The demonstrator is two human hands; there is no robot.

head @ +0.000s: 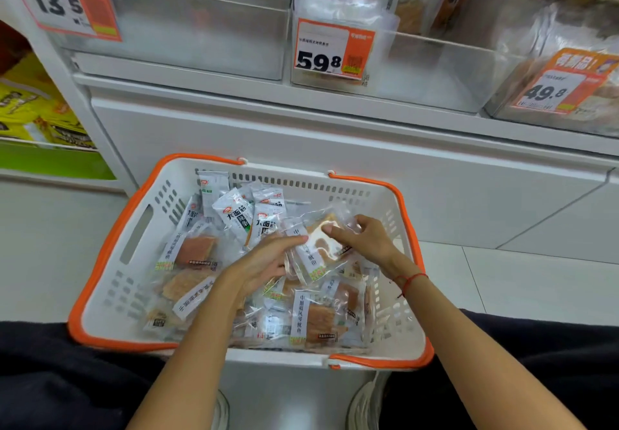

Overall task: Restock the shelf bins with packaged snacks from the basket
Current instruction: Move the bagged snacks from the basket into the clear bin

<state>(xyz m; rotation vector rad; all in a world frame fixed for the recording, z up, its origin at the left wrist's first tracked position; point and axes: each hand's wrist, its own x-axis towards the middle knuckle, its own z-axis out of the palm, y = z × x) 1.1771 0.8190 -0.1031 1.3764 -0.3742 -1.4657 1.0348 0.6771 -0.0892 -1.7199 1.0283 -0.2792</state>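
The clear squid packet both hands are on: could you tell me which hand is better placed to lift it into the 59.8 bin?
Probably right: the right hand pinches the packet at its top, nearer the 59.8 bin; the left hand supports the stack beneath.

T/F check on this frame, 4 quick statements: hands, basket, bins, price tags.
1. Both hands hold the same clear snack packet over the basket. True: left hand and right hand both grip it.
2. The basket's rim is blue. False: it is orange.
3. The bin with the 59.8 tag is at centre. True.
4. The right wrist is bare. False: it wears a red string.
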